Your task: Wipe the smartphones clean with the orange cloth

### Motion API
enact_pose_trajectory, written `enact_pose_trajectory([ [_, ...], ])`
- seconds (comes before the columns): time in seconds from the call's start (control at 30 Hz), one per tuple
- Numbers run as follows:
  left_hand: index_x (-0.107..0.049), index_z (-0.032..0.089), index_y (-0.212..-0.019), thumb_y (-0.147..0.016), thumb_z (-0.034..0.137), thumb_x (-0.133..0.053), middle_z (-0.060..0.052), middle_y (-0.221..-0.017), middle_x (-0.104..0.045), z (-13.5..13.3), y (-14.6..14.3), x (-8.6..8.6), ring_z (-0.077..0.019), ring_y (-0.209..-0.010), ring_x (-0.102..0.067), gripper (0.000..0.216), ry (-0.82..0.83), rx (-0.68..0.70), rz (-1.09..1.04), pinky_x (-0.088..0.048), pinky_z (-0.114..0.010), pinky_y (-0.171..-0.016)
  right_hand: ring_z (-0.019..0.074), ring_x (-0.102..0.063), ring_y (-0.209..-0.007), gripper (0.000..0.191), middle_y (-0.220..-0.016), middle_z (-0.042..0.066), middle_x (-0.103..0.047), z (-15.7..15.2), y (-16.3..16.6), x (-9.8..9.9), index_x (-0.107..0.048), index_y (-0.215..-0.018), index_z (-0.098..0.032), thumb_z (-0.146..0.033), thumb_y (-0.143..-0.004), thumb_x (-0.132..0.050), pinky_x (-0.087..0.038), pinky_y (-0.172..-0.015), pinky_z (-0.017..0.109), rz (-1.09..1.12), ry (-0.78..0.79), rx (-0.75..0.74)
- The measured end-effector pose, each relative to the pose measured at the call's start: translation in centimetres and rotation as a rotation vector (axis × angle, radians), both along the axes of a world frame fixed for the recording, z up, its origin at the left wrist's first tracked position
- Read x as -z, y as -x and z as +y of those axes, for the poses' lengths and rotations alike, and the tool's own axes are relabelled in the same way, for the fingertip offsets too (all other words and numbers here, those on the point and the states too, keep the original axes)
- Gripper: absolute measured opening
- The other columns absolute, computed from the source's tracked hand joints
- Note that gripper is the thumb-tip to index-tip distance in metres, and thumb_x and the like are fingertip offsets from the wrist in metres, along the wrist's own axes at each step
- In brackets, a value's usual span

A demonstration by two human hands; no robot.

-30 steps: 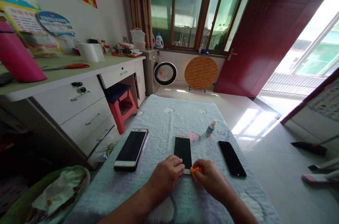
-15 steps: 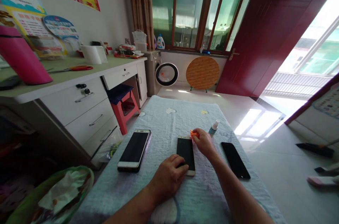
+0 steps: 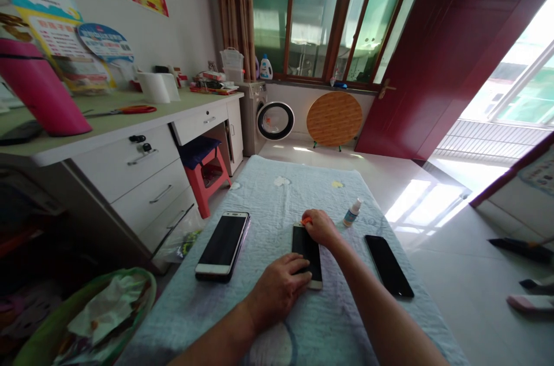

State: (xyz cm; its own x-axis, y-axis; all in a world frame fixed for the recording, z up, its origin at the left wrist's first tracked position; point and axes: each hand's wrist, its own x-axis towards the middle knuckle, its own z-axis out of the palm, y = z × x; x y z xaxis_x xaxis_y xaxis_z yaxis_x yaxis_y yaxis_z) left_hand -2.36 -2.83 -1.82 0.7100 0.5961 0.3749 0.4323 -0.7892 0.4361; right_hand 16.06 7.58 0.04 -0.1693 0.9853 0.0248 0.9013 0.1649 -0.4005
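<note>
A white-framed smartphone (image 3: 312,262) lies face up on the cloth-covered table in front of me. My left hand (image 3: 283,280) grips it from the left, fingers resting over the lower part of its dark screen. Pinched in my right hand (image 3: 321,228) is a small orange cloth (image 3: 306,220), pressed at the phone's top edge. Most of that cloth is hidden by the fingers. To the right of this hand stands a small spray bottle (image 3: 352,213) with a white cap and a blue label.
Stacked white-edged phones (image 3: 223,243) lie to the left, and a black phone (image 3: 388,265) to the right. A pale blue quilted cloth (image 3: 277,204) covers the table. Beyond its left edge are a waste basket (image 3: 145,285), a red stool (image 3: 206,175) and a desk (image 3: 130,158).
My right hand has moved slightly left with the orange cloth, from the phone's top right corner along its top edge. My left hand stays on the phone. The view has shifted slightly.
</note>
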Motion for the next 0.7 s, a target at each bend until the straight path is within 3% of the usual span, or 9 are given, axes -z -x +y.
enact_pose_trajectory([
  [0.2,-0.068,0.022,-0.106,-0.088,0.02,-0.065,-0.003,-0.121,-0.066,0.6,0.2,-0.1,-0.0238,-0.115,-0.055,0.019,-0.011,0.025,0.04,-0.046,-0.038,-0.1,0.0174,-0.063,-0.089,0.031,-0.093,0.004,-0.073,0.7,1.5,-0.3,-0.072,-0.093,-0.022,-0.011,-0.077,-0.047,-0.04,-0.078,0.024,0.0,0.025,-0.072],
  [0.4,-0.065,0.023,-0.108,-0.082,0.024,-0.069,-0.003,-0.114,-0.067,1.1,0.2,-0.8,-0.0254,-0.106,-0.057,0.027,-0.015,0.07,0.076,-0.045,-0.041,-0.095,0.0176,-0.06,-0.096,0.033,-0.1,0.003,-0.072,0.5,2.5,-0.3,-0.071,-0.098,-0.022,-0.01,-0.08,-0.046,-0.039,-0.085,0.024,0.0,0.013,-0.144],
  [0.57,-0.061,0.022,-0.113,-0.08,0.024,-0.068,-0.005,-0.107,-0.067,0.9,0.0,-0.9,-0.0254,-0.101,-0.057,0.034,0.004,0.025,0.048,-0.045,-0.04,-0.091,0.0185,-0.057,-0.099,0.033,-0.102,0.004,-0.071,0.4,1.6,-0.2,-0.07,-0.099,-0.022,-0.011,-0.082,-0.044,-0.037,-0.085,0.025,-0.018,0.004,-0.147],
  [0.7,-0.062,0.021,-0.108,-0.082,0.025,-0.066,-0.005,-0.106,-0.067,0.8,0.0,-0.8,-0.0254,-0.101,-0.056,0.027,0.0,0.031,0.043,-0.044,-0.04,-0.093,0.018,-0.058,-0.094,0.032,-0.1,0.005,-0.071,0.2,-0.4,-0.4,-0.07,-0.097,-0.02,-0.009,-0.081,-0.045,-0.037,-0.084,0.025,-0.049,0.017,-0.126],
])
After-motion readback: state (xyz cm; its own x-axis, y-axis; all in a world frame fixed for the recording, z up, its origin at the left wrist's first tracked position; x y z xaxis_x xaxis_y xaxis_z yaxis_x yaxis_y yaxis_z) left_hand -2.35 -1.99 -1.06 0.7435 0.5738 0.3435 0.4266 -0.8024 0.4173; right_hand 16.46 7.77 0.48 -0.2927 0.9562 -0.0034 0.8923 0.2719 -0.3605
